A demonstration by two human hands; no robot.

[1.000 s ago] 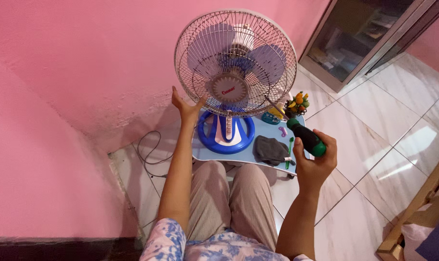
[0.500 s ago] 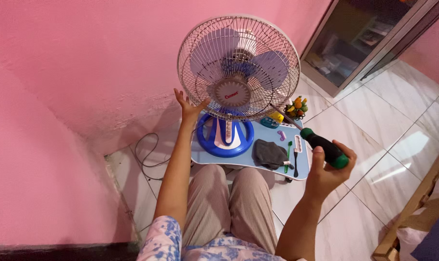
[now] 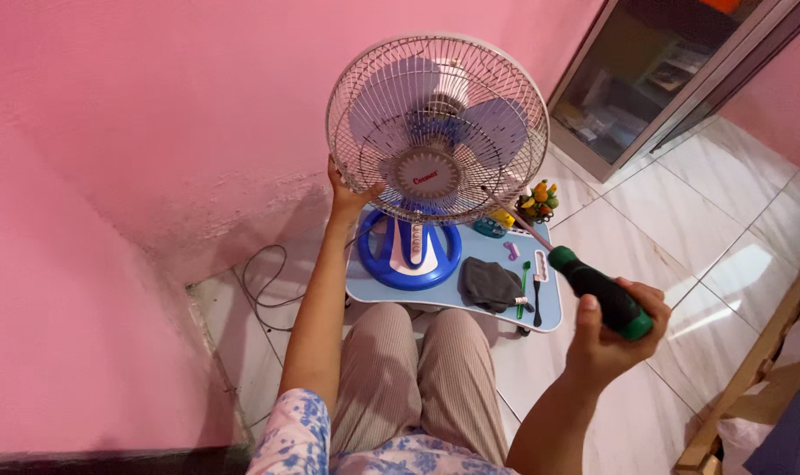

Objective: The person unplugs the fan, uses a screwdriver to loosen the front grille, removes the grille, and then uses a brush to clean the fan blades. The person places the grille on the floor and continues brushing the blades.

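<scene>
A desk fan with a white wire grille, pale purple blades and a blue base stands on a small light-blue table. My left hand grips the lower left rim of the grille. My right hand holds a screwdriver with a green and black handle. Its shaft points up-left and the tip touches the lower right edge of the grille.
On the table lie a dark grey cloth, small green and black tools, a purple piece and a small pot of colourful items. A black cord lies on the tiled floor. A glass cabinet stands behind right. A pink wall runs left.
My left hand went from open beside the grille to gripping its rim. My right hand moved right and down with the screwdriver, its tip staying at the grille.
</scene>
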